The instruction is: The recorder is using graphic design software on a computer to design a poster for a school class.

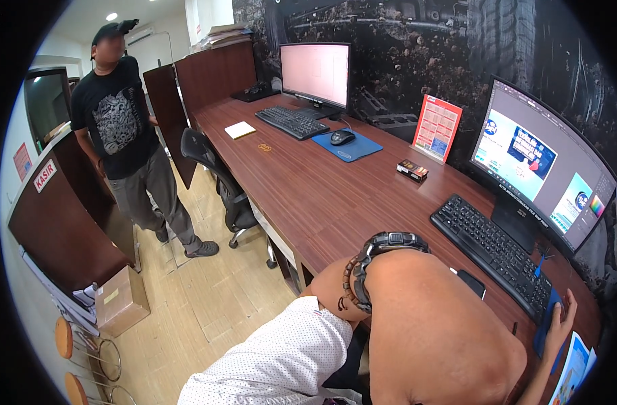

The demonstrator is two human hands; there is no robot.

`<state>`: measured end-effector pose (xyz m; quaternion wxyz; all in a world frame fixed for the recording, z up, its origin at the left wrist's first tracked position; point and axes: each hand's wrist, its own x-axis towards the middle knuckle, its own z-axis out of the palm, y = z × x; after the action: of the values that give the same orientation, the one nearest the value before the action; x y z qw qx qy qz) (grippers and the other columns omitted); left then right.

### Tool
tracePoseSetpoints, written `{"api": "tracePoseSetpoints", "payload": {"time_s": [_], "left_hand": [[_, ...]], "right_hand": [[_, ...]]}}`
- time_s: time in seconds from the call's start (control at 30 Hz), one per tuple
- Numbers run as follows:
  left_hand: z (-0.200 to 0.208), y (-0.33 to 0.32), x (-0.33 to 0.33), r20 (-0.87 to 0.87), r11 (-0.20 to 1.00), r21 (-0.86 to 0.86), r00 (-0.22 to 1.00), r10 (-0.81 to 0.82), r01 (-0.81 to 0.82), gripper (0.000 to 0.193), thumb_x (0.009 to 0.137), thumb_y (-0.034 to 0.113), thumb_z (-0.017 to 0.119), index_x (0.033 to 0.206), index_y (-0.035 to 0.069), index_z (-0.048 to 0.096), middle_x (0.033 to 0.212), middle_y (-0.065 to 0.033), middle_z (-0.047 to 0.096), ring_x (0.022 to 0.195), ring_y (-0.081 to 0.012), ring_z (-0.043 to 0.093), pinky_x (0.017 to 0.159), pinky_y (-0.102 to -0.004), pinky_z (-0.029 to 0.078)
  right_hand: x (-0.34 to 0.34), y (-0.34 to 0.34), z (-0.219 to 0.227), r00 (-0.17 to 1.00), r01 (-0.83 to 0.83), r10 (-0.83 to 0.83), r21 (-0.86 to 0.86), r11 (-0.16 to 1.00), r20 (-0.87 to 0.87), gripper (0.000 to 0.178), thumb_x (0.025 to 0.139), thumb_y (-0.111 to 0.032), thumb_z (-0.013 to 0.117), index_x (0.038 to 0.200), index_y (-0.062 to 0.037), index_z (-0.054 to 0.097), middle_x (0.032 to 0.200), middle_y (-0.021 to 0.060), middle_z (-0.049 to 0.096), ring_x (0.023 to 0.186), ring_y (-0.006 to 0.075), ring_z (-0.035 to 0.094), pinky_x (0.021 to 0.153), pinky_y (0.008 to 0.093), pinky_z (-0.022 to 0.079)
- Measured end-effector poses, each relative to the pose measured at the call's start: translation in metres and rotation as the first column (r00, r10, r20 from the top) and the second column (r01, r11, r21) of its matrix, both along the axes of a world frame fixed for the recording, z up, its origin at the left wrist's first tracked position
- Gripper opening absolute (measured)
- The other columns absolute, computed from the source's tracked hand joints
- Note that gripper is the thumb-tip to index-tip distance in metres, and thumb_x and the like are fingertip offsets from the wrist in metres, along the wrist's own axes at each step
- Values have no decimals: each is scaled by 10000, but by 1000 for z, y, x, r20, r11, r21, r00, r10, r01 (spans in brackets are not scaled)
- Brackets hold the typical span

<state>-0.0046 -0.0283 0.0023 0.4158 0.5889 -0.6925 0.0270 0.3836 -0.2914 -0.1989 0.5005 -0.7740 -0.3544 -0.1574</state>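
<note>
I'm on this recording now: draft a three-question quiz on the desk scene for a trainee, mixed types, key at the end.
1. Multiple choice. What does the black mouse lie on? A: the note pad; B: the blue mouse mat; C: the far keyboard.
2. True or false? The red card stands between the far monitor and the near monitor.
3. Open. Where is the person's right hand in relation to the near keyboard?

Key
1: B.
2: True.
3: By its right end, at another blue surface; whatever lies under the palm is hidden.
</note>
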Motion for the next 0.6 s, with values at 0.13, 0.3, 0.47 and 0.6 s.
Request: {"api": "tracePoseSetpoints", "payload": {"time_s": [0.13,0.3,0.47,0.6], "left_hand": [[10,7,0,-32,999,17,998,-48,48,559,939,516,566,665,29,534,620,-98,539,569,-311,570,488,-388,430],[7,32,9,99,972,-234,995,-9,32,396,940,390,623,874,13,519,701,-99,593,597,-281,604,517,-355,466],[42,87,14,-70,626,-738,952,298,-250,852,1007,271,585,1532,7,-32,1015,-130,643,674,-203,657,603,-310,534],[44,93,10,-80,524,-803,924,374,-282,872,1008,256,578,1528,16,-80,1047,-132,628,686,-197,654,622,-312,534]], "right_hand": [[0,-3,-3,1000,-5,5,-11,1000,8,417,1007,-98,515,1416,-34,470,1447,126,474,1363,275,443,1151,390,321],[5,-3,-8,999,-24,25,27,999,-30,421,1006,-99,521,1417,-25,466,1448,121,473,1359,263,444,1146,380,319],[3,-12,-5,1000,5,-5,4,1000,-27,423,1002,-88,523,1415,-14,467,1430,123,483,1342,258,456,1138,369,319],[3,-5,-5,1000,14,-14,-12,1000,-17,426,997,-76,517,1417,-20,468,1423,126,491,1333,254,465,1134,361,322]]}}
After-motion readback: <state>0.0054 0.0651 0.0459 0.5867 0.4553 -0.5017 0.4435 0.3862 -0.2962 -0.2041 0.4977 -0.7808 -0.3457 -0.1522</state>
